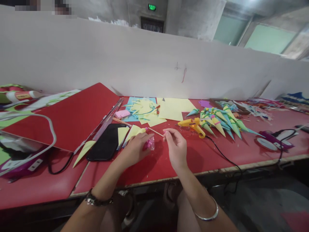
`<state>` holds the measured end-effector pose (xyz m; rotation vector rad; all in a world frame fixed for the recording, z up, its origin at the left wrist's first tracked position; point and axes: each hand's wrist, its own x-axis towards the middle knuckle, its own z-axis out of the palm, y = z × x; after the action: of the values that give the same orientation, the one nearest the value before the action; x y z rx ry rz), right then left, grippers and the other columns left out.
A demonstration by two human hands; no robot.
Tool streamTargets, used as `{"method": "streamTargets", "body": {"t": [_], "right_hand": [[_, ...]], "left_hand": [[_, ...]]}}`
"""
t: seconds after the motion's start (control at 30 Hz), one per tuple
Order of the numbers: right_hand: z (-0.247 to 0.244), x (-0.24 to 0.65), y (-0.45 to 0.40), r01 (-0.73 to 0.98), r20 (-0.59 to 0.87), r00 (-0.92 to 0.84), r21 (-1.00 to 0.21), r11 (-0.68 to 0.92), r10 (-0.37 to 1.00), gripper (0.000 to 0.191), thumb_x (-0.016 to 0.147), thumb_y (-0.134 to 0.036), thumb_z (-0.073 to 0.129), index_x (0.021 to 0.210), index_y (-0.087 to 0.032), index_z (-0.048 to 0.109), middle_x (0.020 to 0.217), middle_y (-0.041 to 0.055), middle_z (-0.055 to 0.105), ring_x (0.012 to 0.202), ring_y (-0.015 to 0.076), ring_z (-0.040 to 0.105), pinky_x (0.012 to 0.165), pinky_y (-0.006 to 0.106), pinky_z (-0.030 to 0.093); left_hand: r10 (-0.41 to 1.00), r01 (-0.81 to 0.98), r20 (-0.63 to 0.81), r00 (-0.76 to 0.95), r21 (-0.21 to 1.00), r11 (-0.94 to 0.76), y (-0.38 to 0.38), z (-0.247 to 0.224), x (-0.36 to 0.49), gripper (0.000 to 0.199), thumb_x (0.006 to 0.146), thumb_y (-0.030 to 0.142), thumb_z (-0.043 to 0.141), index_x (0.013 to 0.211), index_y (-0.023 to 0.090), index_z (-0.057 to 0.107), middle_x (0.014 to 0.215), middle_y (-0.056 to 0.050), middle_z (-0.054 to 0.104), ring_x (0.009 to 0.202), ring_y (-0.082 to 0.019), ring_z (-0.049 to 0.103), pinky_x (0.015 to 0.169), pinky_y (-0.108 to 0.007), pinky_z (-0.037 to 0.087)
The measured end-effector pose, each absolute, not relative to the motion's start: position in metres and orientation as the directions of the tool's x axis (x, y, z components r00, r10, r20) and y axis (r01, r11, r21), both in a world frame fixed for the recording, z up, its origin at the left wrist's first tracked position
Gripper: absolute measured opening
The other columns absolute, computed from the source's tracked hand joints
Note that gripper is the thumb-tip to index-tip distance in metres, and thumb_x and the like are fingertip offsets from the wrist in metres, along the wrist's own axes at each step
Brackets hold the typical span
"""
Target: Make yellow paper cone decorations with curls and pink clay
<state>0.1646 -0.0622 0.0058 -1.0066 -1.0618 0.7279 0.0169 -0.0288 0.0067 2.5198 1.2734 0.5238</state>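
My left hand (136, 146) is bent over a small clear pink plastic packet (151, 143), which shows between its thumb and index finger. Just beyond those fingers is a small pink ball (146, 129), close to a piece of yellow folded paper (134, 130). My right hand (175, 145) pinches the near end of a thin pale stick (155, 131), whose far end points left toward the pink ball. A bit of pink shows at the right fingertips. To the right lies a yellow glue gun (193, 124), apart from both hands.
A black phone (106, 143) lies left of my left hand, beside a large red board (70, 116). Yellow paper sheets (175, 109) and cut scraps (145, 108) are at the back. Green and yellow paper cones (220, 119) are piled right. A black cord (219, 151) crosses the table edge.
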Motion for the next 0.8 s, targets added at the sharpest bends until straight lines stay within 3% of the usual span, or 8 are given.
{"method": "streamTargets", "body": {"t": [0.17,0.27,0.4,0.5,0.63,0.8], "right_hand": [[0.004,0.166,-0.060,-0.180,0.276,0.317,-0.922,0.343,0.908,0.017,0.078,-0.032,0.051,0.075,-0.017,0.060,0.063,-0.0018,0.056,0.059,0.0100,0.052,0.060,0.023,0.043],[0.005,0.165,-0.060,-0.244,0.226,0.286,-0.923,0.299,0.931,0.014,0.073,-0.031,0.057,0.074,-0.017,0.060,0.063,-0.0018,0.058,0.058,0.0100,0.054,0.059,0.023,0.044],[0.006,0.163,-0.061,-0.259,0.219,0.242,-0.924,0.280,0.945,0.010,0.069,-0.027,0.061,0.070,-0.017,0.061,0.060,-0.0021,0.059,0.057,0.0097,0.054,0.057,0.023,0.045],[0.004,0.162,-0.062,-0.227,0.226,0.219,-0.934,0.275,0.949,0.012,0.066,-0.028,0.063,0.067,-0.017,0.059,0.057,-0.0028,0.057,0.054,0.0092,0.051,0.053,0.021,0.043],[0.002,0.161,-0.062,-0.202,0.256,0.213,-0.933,0.299,0.943,0.015,0.068,-0.030,0.062,0.067,-0.016,0.057,0.057,-0.0031,0.055,0.054,0.0087,0.050,0.052,0.021,0.042],[0.002,0.160,-0.062,-0.225,0.292,0.206,-0.915,0.335,0.934,0.021,0.078,-0.035,0.051,0.072,-0.017,0.059,0.058,-0.0027,0.055,0.052,0.0083,0.050,0.052,0.021,0.042]], "left_hand": [[0.789,0.730,0.161,0.592,0.309,-0.610,-0.027,0.001,0.011,0.053,0.072,0.017,0.048,0.124,0.021,0.041,0.123,-0.009,0.047,0.119,-0.026,0.036,0.095,-0.043,0.032],[0.776,0.732,0.217,0.592,0.258,-0.630,-0.026,0.009,0.010,0.050,0.075,0.026,0.049,0.124,0.022,0.040,0.124,-0.008,0.045,0.117,-0.024,0.038,0.095,-0.040,0.033],[0.866,0.921,0.362,0.346,0.045,-0.386,-0.021,0.012,0.011,0.042,0.078,0.035,0.046,0.116,0.016,0.047,0.115,-0.013,0.051,0.107,-0.029,0.045,0.085,-0.040,0.040],[0.893,0.973,0.389,0.227,-0.049,-0.226,-0.017,0.007,0.013,0.040,0.082,0.034,0.041,0.115,0.014,0.047,0.110,-0.014,0.055,0.102,-0.029,0.050,0.077,-0.038,0.043],[0.939,0.981,0.281,0.196,-0.066,-0.184,-0.015,0.005,0.013,0.035,0.086,0.032,0.033,0.113,0.014,0.048,0.106,-0.012,0.059,0.097,-0.026,0.055,0.072,-0.034,0.045],[0.970,0.984,0.166,0.176,0.008,-0.180,-0.012,0.009,0.015,0.034,0.087,0.033,0.030,0.103,0.014,0.053,0.105,-0.011,0.060,0.097,-0.024,0.057,0.072,-0.031,0.044]]}}
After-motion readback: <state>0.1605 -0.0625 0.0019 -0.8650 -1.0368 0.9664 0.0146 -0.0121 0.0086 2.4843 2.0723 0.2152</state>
